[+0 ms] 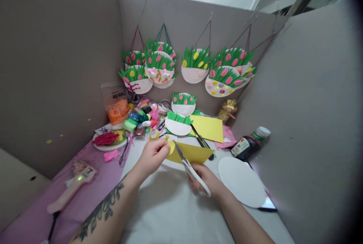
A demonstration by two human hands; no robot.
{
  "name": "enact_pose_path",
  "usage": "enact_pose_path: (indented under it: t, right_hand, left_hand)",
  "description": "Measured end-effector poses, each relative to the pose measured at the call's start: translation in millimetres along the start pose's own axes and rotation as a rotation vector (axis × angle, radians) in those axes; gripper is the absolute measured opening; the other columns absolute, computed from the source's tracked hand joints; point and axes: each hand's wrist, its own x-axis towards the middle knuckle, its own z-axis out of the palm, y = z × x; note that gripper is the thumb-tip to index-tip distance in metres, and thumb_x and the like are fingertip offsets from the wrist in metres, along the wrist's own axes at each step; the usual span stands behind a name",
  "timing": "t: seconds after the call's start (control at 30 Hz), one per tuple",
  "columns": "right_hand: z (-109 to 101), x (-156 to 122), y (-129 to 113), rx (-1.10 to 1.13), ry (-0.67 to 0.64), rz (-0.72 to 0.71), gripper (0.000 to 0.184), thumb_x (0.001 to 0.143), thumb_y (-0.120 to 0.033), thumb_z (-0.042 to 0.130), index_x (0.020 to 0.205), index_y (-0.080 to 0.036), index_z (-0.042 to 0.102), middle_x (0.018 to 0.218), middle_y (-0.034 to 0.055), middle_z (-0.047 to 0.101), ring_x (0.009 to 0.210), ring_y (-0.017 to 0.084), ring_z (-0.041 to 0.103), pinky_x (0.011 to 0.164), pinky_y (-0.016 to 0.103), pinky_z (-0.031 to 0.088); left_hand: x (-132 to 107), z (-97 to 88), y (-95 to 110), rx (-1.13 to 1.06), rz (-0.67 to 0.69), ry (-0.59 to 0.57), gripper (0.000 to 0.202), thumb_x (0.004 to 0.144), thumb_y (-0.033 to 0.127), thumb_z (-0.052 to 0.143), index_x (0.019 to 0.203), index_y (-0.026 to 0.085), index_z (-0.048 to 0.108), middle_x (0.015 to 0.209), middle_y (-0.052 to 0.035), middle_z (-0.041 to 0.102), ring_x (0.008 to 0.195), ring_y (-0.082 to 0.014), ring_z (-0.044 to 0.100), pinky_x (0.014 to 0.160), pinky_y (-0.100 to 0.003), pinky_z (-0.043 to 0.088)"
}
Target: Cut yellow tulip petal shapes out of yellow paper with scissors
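Observation:
My left hand pinches the left end of a yellow paper sheet held just above the table. My right hand grips white-handled scissors, and their blades reach up into the yellow paper near my left fingers. A small rounded yellow piece curls by my left thumb.
A white paper plate lies at the right beside a dark bottle. A pink glue gun rests on the purple cloth at the left. Another yellow sheet, clay packs and grass-trimmed half plates crowd the back. Decorated plates hang on the wall.

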Motion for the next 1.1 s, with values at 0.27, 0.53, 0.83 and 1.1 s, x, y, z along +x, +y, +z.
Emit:
enact_pose_path:
  t: [0.27,0.53,0.83,1.1]
  right_hand:
    - [-2,-2,-2,-0.087,0.023,0.005,0.030,0.063,-0.039,0.069,0.068,-0.016,0.051,0.062,-0.0011,0.049,0.054,0.011,0.040,0.048,0.023,0.032]
    - [-1,-2,-8,-0.080,0.015,0.029,0.027,0.059,-0.036,0.068,0.067,-0.017,0.051,0.061,-0.0020,0.048,0.054,0.011,0.041,0.048,0.023,0.033]
    - [-11,1,1,-0.336,-0.009,-0.134,0.046,0.067,-0.061,0.062,0.064,-0.017,0.050,0.061,-0.0006,0.047,0.056,0.012,0.040,0.048,0.023,0.032]
    - [-11,-1,-7,-0.317,-0.023,-0.132,0.059,0.064,-0.075,0.057,0.063,-0.016,0.050,0.061,-0.0005,0.046,0.056,0.012,0.039,0.048,0.023,0.030]
  left_hand:
    - [0,-3.1,2,0.010,0.004,-0.003,0.026,0.081,0.028,0.043,0.057,0.017,0.040,0.055,0.0042,0.037,0.055,-0.0092,0.036,0.052,-0.022,0.027]
    - [0,-4.6,5,0.100,0.059,0.002,0.026,0.082,0.026,0.042,0.058,0.017,0.039,0.056,0.0040,0.037,0.055,-0.0090,0.037,0.052,-0.022,0.028]
    - [2,-18.2,0,0.251,0.170,-0.136,0.024,0.084,0.021,0.041,0.060,0.016,0.041,0.058,0.0044,0.039,0.056,-0.0079,0.039,0.053,-0.021,0.028]
    - [2,-21.3,-1,0.229,0.147,-0.113,0.023,0.085,0.021,0.041,0.063,0.016,0.045,0.059,0.0039,0.043,0.057,-0.0087,0.041,0.054,-0.021,0.030]
